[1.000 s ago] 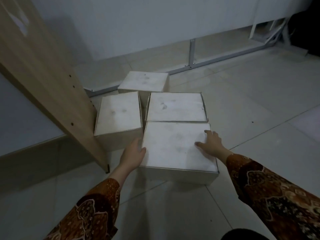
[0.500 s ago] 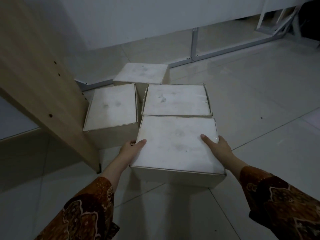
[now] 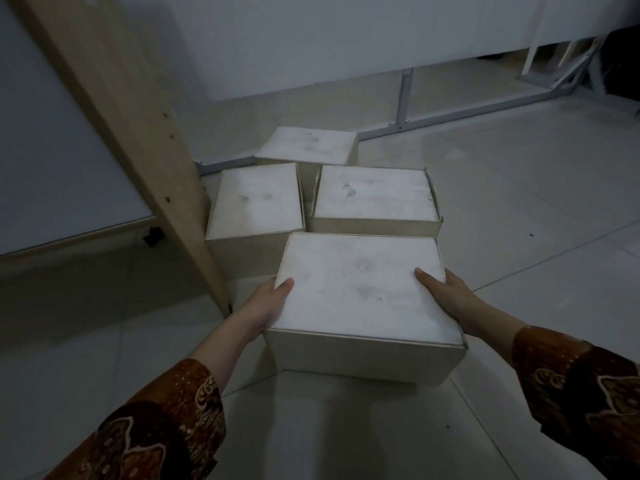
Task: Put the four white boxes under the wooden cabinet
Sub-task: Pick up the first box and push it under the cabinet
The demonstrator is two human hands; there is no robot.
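Head cam: left hand and right hand clamping nearest box by sides. Tip: keep level, slide low under wooden cabinet, dodge its leg.

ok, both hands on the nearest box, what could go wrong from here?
1. The left hand and right hand press the nearest box only at its side walls; nothing shows under it, so it may slip.
2. The wooden cabinet panel stands close on the left; swinging the box that way could clip its edge.
3. The left box sits right beside the panel and may block the way under.
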